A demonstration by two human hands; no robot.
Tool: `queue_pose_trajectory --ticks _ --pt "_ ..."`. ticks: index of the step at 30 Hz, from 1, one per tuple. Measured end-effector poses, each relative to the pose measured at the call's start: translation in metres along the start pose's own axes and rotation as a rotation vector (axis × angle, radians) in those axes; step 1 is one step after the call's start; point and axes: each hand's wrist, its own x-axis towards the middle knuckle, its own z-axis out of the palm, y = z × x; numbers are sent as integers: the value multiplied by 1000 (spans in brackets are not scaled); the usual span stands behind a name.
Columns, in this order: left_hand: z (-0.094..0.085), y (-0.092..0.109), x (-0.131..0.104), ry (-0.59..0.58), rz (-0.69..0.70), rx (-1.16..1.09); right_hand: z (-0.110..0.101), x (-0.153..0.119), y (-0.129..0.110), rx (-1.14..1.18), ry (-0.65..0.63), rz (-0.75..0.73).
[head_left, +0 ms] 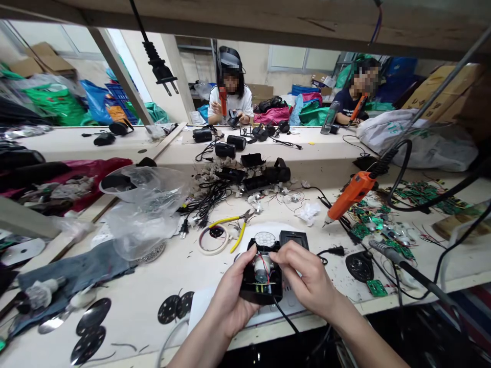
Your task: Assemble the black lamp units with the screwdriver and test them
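Observation:
My left hand [232, 294] is wrapped round an opened black plastic housing [256, 296], its thumb on the upper left edge. Inside the housing sit a pale cylindrical motor [263, 268] with a red wire, and a strip of parts below it. A round white lens-like disc [265, 239] shows at the top end. My right hand [307, 271] has its fingers curled, with thumb and index pressed together at the motor's upper right; what they pinch is hidden. A black cord [286, 314] runs from the housing toward me. Behind my right fingers lies a black square frame [294, 238].
Yellow-handled cutters [240, 227] and a tape roll [214, 240] lie ahead. An orange electric screwdriver [351, 197] hangs at the right, near green circuit boards [376, 225] and a soldering iron [399, 260]. Plastic bags [141, 214] stand left. Two people work across the bench.

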Motion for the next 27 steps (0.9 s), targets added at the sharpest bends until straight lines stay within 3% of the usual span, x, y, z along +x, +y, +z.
queue_pose_trajectory --ticks 5,8,10,13,15,19,21,23,27 --pt "-1 -1 1 -3 24 -16 3 2 -1 -11 15 -17" --pt "-3 -1 0 8 51 33 -14 3 -3 31 -9 81" --pt "-6 -1 -1 20 79 74 -32 -1 1 -12 47 180" --pt "-10 0 -5 74 103 102 -57 -24 14 -162 249 317" --pt "-12 1 -8 104 105 110 -64 -47 24 -243 308 382" --pt "-13 1 -17 148 119 131 -59 -88 30 -261 162 462" --pt "-13 -4 -24 175 111 129 -55 -96 27 -262 148 479" --pt "-14 -13 -34 188 53 143 -54 -98 21 -265 200 491" --pt "-20 -42 -53 138 -235 228 -57 -98 15 -237 292 479"
